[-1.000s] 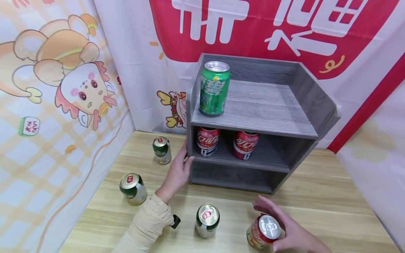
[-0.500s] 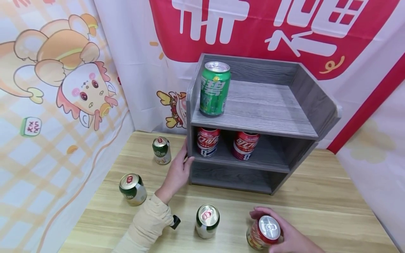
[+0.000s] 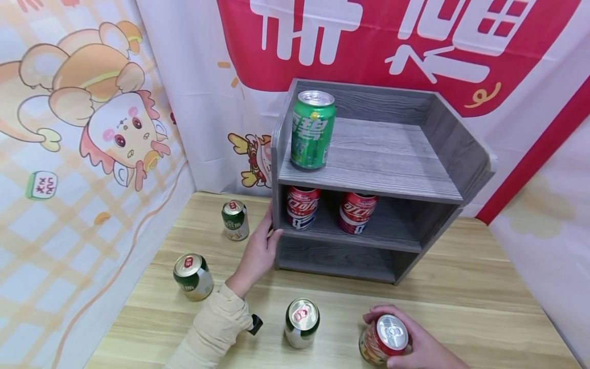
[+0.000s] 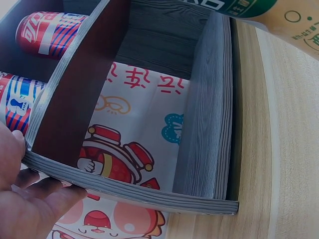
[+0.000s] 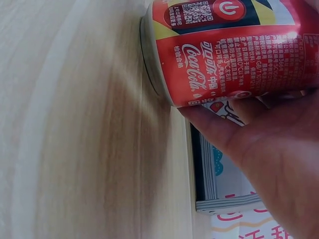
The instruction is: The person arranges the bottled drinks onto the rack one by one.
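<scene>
Shelf point(image 3: 378, 154), grey, three levels, standing on the desk point(image 3: 484, 297) with its open front towards the person.

Left hand point(image 3: 258, 251): fingers clamped on the shelf's left side panel point(image 3: 275, 164), thumb at the front edge, the others along the outside. Probable reason: to steady the unit. The panel edge is thin enough to pinch, and this hold leaves the front unblocked.

Right hand point(image 3: 421, 341): fingers clamped round the held can point(image 3: 380, 341), thumb on the near side, fingertips on the far side. Held can is upright, in front of the shelf towards its right end, its base apparently on the desk. Gripping the body below the lid probably gives an even squeeze and little tipping.

Top level: green can point(image 3: 313, 133), upright at the front left corner, near the side wall; that wall should check a slide leftward, but the front has no lip.

Middle level: first red can point(image 3: 302, 207) near the left panel, second red can point(image 3: 357, 212) apart from it, both upright, labels facing out, presumably to be read. The gap likely leaves finger room.

Desk, left and front: one white-and-green can point(image 3: 235, 220), a second white-and-green can point(image 3: 194, 277) and a third white-and-green can point(image 3: 302, 323), all upright, well apart, so each could be grasped singly.
</scene>
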Demonstrator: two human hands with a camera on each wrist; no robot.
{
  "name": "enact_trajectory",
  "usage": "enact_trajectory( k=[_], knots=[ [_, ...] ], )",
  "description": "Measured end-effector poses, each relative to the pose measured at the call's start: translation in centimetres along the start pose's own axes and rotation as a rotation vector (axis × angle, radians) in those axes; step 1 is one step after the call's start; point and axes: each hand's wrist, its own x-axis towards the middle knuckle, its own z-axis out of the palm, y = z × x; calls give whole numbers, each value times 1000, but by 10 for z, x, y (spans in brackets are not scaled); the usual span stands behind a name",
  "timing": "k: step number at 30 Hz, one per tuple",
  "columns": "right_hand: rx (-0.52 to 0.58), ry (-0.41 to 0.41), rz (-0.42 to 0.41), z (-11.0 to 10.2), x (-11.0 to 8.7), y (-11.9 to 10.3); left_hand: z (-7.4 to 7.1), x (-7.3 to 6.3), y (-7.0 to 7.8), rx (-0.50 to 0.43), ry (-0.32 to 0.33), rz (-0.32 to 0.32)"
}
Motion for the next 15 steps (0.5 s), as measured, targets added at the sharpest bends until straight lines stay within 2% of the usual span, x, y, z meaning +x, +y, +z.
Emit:
enact_trajectory(
  k=[8,15],
  knots=[
    [-103,6,-171,0,2,5,0,0,-1,4,4,2],
    [-141,54,-166,2,1,8,1,1,-2,-10,5,22]
  ],
)
